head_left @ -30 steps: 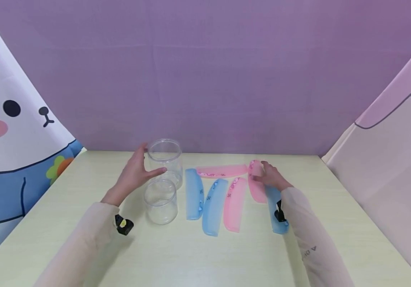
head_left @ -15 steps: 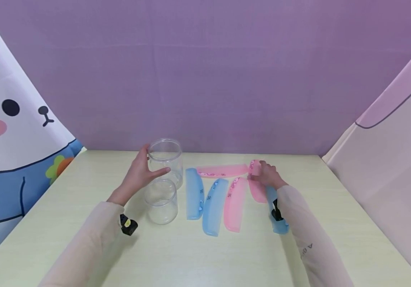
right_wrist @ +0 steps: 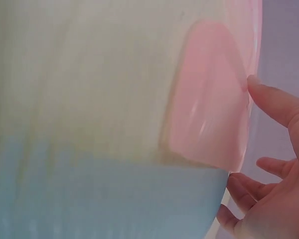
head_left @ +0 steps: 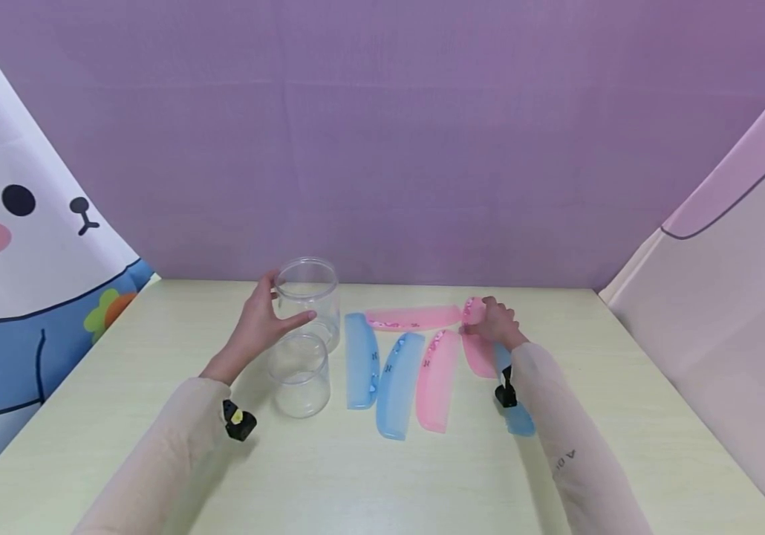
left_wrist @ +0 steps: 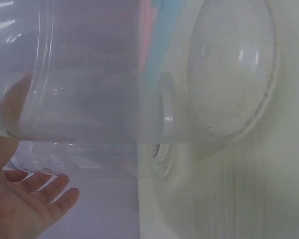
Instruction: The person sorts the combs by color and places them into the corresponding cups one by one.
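Observation:
My left hand [head_left: 269, 312] holds the tall clear jar [head_left: 307, 297], thumb across its front and fingers at its far left side. In the left wrist view the jar [left_wrist: 89, 74] fills the frame, my fingers [left_wrist: 40, 191] showing beneath it. A shorter clear jar [head_left: 298, 375] stands just in front of it. My right hand [head_left: 487, 318] pinches the far end of a pink comb [head_left: 477, 349]. In the right wrist view my thumb [right_wrist: 274, 102] touches that comb's [right_wrist: 209, 109] edge. A blue comb [head_left: 519, 417] lies partly under my right forearm.
Between the jars and my right hand lie two blue combs [head_left: 361, 360] [head_left: 397, 385] and a pink comb [head_left: 437, 379], with another pink comb [head_left: 412, 318] crosswise behind them. The pale table [head_left: 382, 475] is walled by purple cloth and a rabbit-print cloth [head_left: 21, 245].
My left hand has closed in on the tall jar, its thumb now across the front. My right hand has crept slightly left and away on the pink comb's end.

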A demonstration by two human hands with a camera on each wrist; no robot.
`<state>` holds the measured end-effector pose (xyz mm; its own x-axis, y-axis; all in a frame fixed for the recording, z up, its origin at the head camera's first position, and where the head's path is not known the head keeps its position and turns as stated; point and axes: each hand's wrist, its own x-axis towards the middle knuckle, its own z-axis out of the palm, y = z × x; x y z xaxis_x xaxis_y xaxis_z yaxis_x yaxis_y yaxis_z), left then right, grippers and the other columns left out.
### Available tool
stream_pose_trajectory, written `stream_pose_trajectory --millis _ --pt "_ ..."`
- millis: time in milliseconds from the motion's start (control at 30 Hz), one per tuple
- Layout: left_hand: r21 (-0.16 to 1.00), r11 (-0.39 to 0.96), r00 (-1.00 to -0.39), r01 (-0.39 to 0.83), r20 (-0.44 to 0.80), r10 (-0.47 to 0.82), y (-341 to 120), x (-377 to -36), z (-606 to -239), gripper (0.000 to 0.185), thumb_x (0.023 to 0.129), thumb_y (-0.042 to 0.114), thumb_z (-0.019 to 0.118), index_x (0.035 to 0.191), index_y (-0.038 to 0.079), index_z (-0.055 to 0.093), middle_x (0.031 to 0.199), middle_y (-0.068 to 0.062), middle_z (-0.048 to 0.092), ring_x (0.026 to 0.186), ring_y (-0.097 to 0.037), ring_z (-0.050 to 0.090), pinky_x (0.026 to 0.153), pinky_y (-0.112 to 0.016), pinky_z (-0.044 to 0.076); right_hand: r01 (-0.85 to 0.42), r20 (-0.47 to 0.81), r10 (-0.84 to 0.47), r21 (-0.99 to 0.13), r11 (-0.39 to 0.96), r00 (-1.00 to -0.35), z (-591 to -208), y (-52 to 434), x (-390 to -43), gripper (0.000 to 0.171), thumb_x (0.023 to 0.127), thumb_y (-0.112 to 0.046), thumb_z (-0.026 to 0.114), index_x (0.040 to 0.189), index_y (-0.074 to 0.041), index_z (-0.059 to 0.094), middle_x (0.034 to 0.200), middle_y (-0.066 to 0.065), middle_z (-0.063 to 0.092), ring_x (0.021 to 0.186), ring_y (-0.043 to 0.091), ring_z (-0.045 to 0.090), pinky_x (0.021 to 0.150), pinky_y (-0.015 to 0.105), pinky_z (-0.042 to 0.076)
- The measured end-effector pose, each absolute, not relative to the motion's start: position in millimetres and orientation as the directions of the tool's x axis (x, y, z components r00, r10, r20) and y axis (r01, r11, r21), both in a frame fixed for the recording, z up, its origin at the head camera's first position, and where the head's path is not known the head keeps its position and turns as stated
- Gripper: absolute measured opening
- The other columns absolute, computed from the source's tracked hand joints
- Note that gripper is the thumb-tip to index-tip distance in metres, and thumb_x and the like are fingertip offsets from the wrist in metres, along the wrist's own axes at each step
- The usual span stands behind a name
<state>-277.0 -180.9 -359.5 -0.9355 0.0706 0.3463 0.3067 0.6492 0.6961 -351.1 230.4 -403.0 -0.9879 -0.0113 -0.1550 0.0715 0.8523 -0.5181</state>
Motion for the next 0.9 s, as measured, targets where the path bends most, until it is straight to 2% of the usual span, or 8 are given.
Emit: stream_pose_trajectory --millis 133,433,667,900 --pt "0.704 0.645 -0.939 0.297 0.339 0.061 -180.5 -277.2 -360.7 0.095 0.072 0.035 0.076 0.141 0.003 0.019 0.139 -0.020 0.036 0.124 -0.039 0.040 0.099 -0.055 0.039 0.087 -0.152 0.004 -0.543 0.836 -0.988 -403.0 229.5 -353.2 0.085 0.077 -0.033 0.070 0.139 0.001 0.022 0.134 0.028 0.031 0.123 0.048 0.024 0.100 0.069 0.016" --pt "0.717 0.633 -0.941 0.293 0.335 0.056 -179.8 -277.0 -362.9 0.095 0.073 0.036 0.076 0.142 0.006 0.018 0.140 -0.018 0.035 0.123 -0.039 0.041 0.098 -0.056 0.040 0.090 -0.136 0.012 -0.587 0.805 -0.991 -403.0 227.7 -354.4 0.086 0.076 -0.029 0.072 0.140 -0.001 0.021 0.136 0.028 0.029 0.122 0.048 0.027 0.101 0.070 0.015" --pt "0.715 0.624 -0.932 0.314 0.358 0.059 -179.0 -276.1 -361.9 0.093 0.073 0.032 0.076 0.141 0.005 0.019 0.138 -0.018 0.037 0.122 -0.038 0.042 0.099 -0.054 0.039 0.095 -0.129 0.021 -0.608 0.788 -0.991 -403.1 227.5 -355.6 0.088 0.074 -0.026 0.073 0.140 0.000 0.020 0.135 0.029 0.030 0.120 0.048 0.029 0.098 0.065 0.030" --pt "0.715 0.621 -0.929 0.321 0.365 0.060 -178.9 -275.9 -362.7 0.092 0.073 0.033 0.076 0.141 0.005 0.020 0.138 -0.017 0.038 0.121 -0.037 0.043 0.100 -0.053 0.039 0.111 -0.119 0.046 -0.624 0.774 -0.992 -404.8 227.8 -357.8 0.087 0.074 -0.022 0.073 0.139 0.000 0.020 0.133 0.029 0.034 0.121 0.047 0.023 0.099 0.066 0.025"
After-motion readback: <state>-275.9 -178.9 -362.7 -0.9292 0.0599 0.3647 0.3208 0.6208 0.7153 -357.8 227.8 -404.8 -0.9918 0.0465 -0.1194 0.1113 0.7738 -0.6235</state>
